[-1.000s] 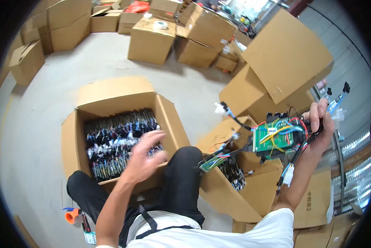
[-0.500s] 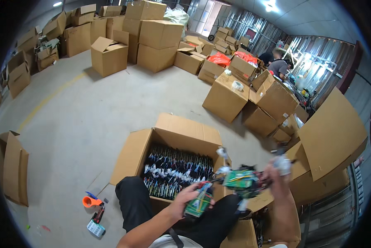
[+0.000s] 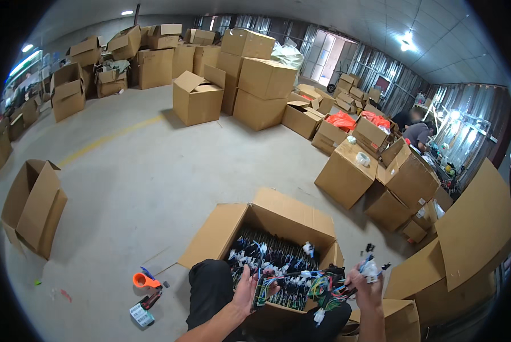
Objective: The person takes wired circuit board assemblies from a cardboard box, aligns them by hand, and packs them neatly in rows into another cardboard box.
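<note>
My left hand (image 3: 245, 292) is closed around a green circuit board (image 3: 261, 292) with wires, now turned nearly edge-on above the front of an open cardboard box (image 3: 214, 235). My right hand (image 3: 367, 289) grips a bunch of coloured wires (image 3: 346, 293) ending in white and black connectors (image 3: 370, 269). From these wires hangs a second circuit board (image 3: 322, 288), partly covered by its cables, at the box's right front corner. Inside the box stand tightly packed rows of wired circuit boards (image 3: 278, 256), with white plugs on top. Both hands hide part of the near rows.
On the floor at left lie an orange tape dispenser (image 3: 145, 280) and a dark red-handled tool (image 3: 151, 300) beside a white-labelled item (image 3: 141, 315). Another open box (image 3: 33, 208) stands farther left. Stacked cartons (image 3: 267, 80) line the back, and a large open carton (image 3: 466, 233) is at right.
The view has tilted up and swung left. The left-hand board has turned from face-up to nearly edge-on over the box. The right-hand board has come lower, hanging by its wires.
</note>
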